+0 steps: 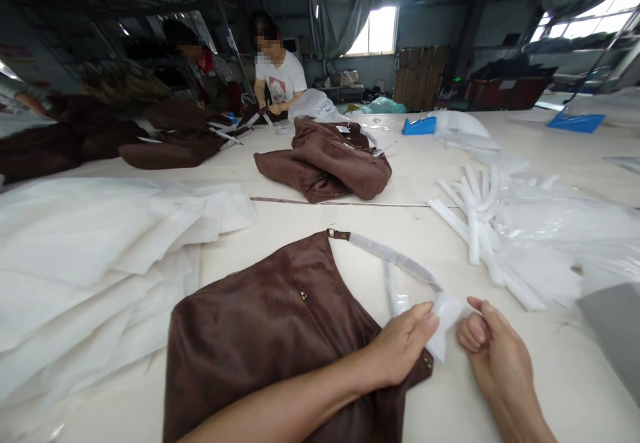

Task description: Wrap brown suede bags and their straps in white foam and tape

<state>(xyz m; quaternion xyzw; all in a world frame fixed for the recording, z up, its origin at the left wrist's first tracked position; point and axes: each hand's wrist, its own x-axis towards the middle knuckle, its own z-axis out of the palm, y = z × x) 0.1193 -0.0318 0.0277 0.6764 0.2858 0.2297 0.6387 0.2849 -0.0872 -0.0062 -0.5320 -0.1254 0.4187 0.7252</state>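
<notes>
A dark brown handbag (260, 336) lies on the table in front of me, with a small zipper pull on its face. Its strap (393, 254) curves out to the right, wrapped in clear-white film. My left hand (407, 336) reaches across the bag and pinches a small white foam sheet (447, 319) at the strap's lower end. Just right of that sheet is my right hand (493, 346), its fingers curled closed. Whether anything is inside those fingers I cannot make out.
White sheets (100, 263) are stacked at left. White foam rolls (473, 216) and plastic bags (555, 229) lie at right. Another brown bag (335, 159) sits ahead, near blue tape dispensers (419, 126). Two people (280, 76) work across the table; another arm shows far left.
</notes>
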